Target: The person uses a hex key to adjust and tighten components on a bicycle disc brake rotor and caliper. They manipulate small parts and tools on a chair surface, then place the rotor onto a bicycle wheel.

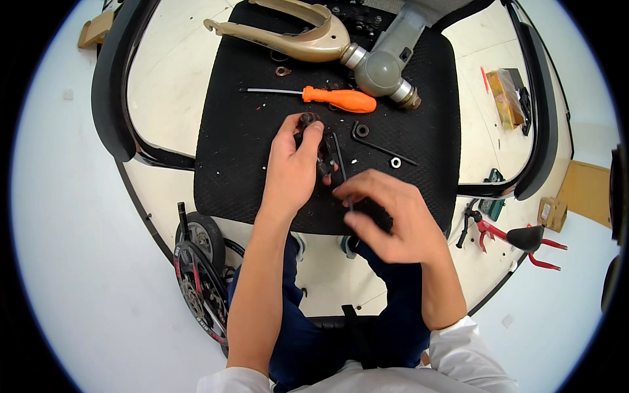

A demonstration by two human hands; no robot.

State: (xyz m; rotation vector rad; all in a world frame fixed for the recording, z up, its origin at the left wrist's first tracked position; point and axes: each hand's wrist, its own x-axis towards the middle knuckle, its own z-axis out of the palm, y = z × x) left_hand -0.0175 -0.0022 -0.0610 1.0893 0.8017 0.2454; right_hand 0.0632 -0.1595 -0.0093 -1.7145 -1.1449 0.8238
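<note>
Black metal part (324, 157) gripped in left hand (291, 157), thumb over top, fingers wrapped round, held above black mesh seat (236, 170). Right hand (396, 213) half curled, thumb and fingertips at lower end of slim dark rod (339, 156); can't tell if pinched tight. Left hand hides much of part; rod's contact with it unclear. Orange screwdriver (337, 98) beyond hands, bent hex key (383, 147) to right. Beige fork (321, 42) cut off at top edge.

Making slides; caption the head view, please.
Left hand holding a small black part, right hand a slim dark rod, above a black chair seat.
</note>
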